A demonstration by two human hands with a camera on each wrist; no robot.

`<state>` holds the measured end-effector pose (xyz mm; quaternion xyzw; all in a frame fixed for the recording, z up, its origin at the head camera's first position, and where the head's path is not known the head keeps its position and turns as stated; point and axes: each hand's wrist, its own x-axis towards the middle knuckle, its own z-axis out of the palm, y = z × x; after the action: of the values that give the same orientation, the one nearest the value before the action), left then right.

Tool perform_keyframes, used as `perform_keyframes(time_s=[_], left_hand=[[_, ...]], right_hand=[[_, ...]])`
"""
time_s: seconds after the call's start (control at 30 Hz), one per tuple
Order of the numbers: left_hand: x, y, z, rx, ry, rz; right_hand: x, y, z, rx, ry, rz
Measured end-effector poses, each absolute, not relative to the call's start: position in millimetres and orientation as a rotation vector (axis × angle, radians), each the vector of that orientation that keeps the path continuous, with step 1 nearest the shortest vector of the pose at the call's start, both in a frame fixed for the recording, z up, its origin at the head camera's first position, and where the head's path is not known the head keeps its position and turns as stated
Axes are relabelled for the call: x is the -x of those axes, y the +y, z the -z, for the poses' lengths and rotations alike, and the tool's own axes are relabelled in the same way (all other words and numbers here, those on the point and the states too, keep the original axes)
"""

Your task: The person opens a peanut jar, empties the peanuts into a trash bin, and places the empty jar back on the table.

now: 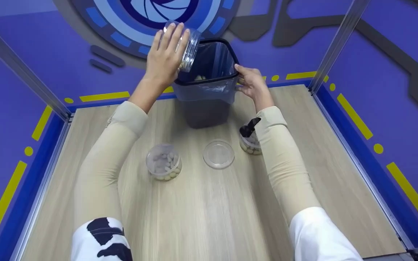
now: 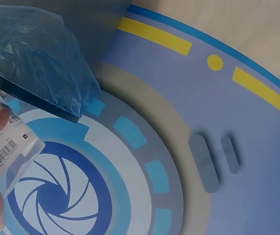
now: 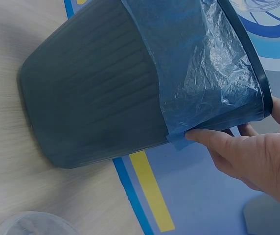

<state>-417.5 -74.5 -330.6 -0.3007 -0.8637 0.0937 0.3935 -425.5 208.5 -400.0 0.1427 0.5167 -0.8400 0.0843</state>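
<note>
My left hand grips a clear plastic jar, tilted at the left rim of a dark trash bin. In the left wrist view, a barcode label shows on the jar beside the thumb. A translucent liner bag folds over the bin's black rim, and a few pale pieces show inside. At the bin's right side, my right hand holds the rim, with fingers against the liner in the right wrist view. What is left in the jar is mostly hidden.
On the wooden table stand a clear tub of pale oval pieces and a flat clear lid. Another tub with a black scoop-like item is partly behind my right sleeve. Purple panels enclose the table.
</note>
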Motion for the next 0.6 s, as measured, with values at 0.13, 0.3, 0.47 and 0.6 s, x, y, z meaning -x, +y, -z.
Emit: perform_keyframes(time_s=[0.13,0.3,0.47,0.6], left_hand=[[418.3,-74.5,329.0,0.757,-2.158,-0.285],[418.5,-73.5,329.3,0.752,-2.158,-0.209],[417.2,-70.8,326.7,0.748,-2.16,-0.224],[416.3,-68.8,325.4,0.749,-2.16,-0.232]], right_hand=[[426.0,209.2,398.6,-0.423,1.543,2.507],[426.9,208.9,398.3,-0.431,1.532,2.516],[426.6,208.3,398.9,-0.429,1.531,2.512],[425.4,207.6,399.4,-0.447,1.526,2.514]])
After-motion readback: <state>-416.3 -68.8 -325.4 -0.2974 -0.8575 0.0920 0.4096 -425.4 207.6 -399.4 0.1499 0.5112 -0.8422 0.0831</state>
